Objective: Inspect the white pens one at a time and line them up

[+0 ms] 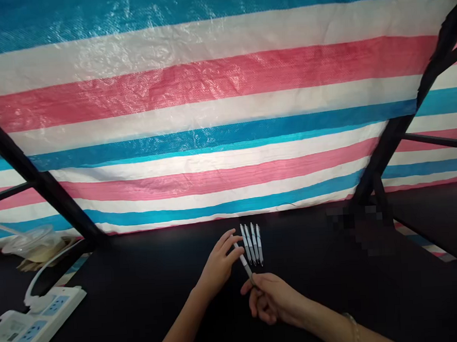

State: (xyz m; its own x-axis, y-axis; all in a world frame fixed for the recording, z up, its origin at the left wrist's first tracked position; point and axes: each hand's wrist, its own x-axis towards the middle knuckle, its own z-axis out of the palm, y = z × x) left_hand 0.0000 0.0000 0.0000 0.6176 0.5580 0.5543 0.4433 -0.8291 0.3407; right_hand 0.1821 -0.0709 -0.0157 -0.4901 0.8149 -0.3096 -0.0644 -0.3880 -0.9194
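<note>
A white pen (pixel 242 259) is held slantwise between my two hands. My left hand (pixel 219 263) has its thumb and fingertips around the pen's upper end, the fingers slightly bent. At the lower end, my right hand (pixel 274 296) pinches the pen between thumb and index finger, the other fingers curled below. The pen's lower tip is hidden by the right fingers. Just beyond, several similar white pens (pixel 252 244) lie side by side in a row on the black tabletop (pixel 303 259).
A white power strip (pixel 38 324) with a plugged-in cable sits at the lower left. Behind it is a clear plastic container (pixel 35 242). Black frame bars (pixel 59 194) rise on both sides, and a striped sheet (pixel 216 104) hangs behind the table.
</note>
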